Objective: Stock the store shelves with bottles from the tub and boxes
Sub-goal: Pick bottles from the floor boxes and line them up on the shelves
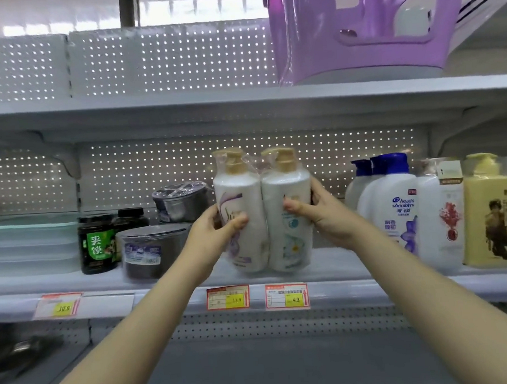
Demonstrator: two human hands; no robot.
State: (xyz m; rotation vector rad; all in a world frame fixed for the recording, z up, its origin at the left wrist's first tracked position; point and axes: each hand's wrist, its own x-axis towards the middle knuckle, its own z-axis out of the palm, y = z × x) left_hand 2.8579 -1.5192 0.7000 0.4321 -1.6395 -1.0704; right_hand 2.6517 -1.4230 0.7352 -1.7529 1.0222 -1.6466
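Both your hands, left hand [219,231] and right hand [321,214], clasp the shrink-wrapped twin bottles [265,211], steadying them upright near the shelf [353,267] front edge.

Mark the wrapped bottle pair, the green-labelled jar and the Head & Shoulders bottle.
wrapped bottle pair [285,185]: head view, right bottle's shoulder.
green-labelled jar [98,244]: head view, label.
Head & Shoulders bottle [402,210]: head view, label.

Both hands [219,231] [315,215] grip twin-pack bottles [265,220] on shelf [353,270].

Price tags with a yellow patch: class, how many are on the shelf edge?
3: left tag at the far left, middle tag and right tag side by side below the held bottles. More may lie out of frame.
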